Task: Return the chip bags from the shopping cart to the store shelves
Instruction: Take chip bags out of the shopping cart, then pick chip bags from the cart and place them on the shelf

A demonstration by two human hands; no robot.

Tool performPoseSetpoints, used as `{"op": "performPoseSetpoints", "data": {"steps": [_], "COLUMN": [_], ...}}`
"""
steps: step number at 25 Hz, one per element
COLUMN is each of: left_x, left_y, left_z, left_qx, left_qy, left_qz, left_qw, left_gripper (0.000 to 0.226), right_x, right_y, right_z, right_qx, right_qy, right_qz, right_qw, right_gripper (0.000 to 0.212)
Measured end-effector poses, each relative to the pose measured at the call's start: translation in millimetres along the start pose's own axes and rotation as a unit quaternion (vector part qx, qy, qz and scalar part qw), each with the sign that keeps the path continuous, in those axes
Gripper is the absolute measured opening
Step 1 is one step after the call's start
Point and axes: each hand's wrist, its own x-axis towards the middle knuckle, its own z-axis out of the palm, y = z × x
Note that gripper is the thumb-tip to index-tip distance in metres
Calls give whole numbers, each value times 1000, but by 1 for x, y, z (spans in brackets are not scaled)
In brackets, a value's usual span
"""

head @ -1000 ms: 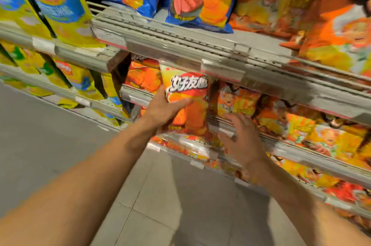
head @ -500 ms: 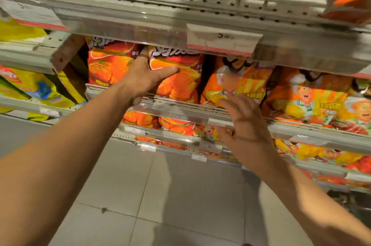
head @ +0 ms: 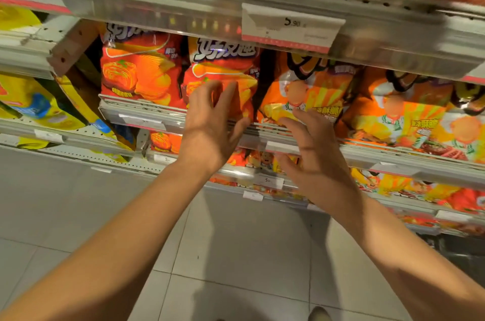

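Fingers (head: 231, 95) of the left hand (head: 210, 126) lie loosely spread against the front of the red chip bag (head: 225, 69), gripping nothing. The bag stands upright on the shelf (head: 147, 113) at frame centre. The right hand (head: 315, 153) hovers open just below, holding nothing.

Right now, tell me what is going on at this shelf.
A person is putting chips back on a store shelf. The orange chip bag stands upright on it, next to a matching bag. The left hand is in front of its lower part, fingers loosely bent, seemingly touching it but not gripping. The right hand is spread open by the shelf edge, holding nothing. The bag looks placed.
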Motion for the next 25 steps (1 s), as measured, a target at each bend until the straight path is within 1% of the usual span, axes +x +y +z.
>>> {"op": "performPoseSetpoints", "data": {"steps": [1,2,3,4,6,8,11,13,15,17,19,20,22,23,25], "left_x": [-2,-5,-9,-17,-39,-61,-81,-91,-109,-127,-145,-152,-163,-167,-170], "left_y": [2,6,13,23,52,98,191,279,375,492,605,662,766,808,872], "left_z": [3,5,6,5,11,26,58,89,124,159,195,216,249,264,292], "left_qx": [20,29,29,17,-19,-48,-93,-127,-167,-217,-250,-264,-289,-299,-267], "left_qy": [-43,-55,-49,-36,-26,-48,-80,-122,-167,-192,-197,-198,-227,-239,-249], "left_qz": [-13,-29,-30,-14,54,113,153,167,182,233,304,341,355,351,377], "left_qw": [999,998,998,999,998,991,981,970,954,928,898,880,860,855,851], "left_gripper": [73,77,78,78,75,69,63,60,61,60,47,42,59,62,56], "right_x": [0,-4,-9,-16,-41,-77,-146,-209,-278,-349,-414,-445,-503,-530,-578], "right_y": [2,5,9,14,28,55,120,180,242,308,368,398,453,480,532], "right_z": [-4,-8,-14,-20,-33,-53,-98,-146,-200,-266,-327,-357,-408,-427,-453], "right_qx": [14,24,34,47,83,104,99,122,144,144,142,148,148,131,118], "right_qy": [-4,3,17,33,64,88,126,156,201,242,277,301,370,405,444], "right_qz": [3,6,12,20,40,62,103,162,221,277,327,351,383,399,454], "right_qw": [1000,1000,999,998,994,989,982,967,943,919,892,874,833,813,763], "right_gripper": [62,63,63,63,61,59,54,55,57,55,53,52,50,49,47]}}
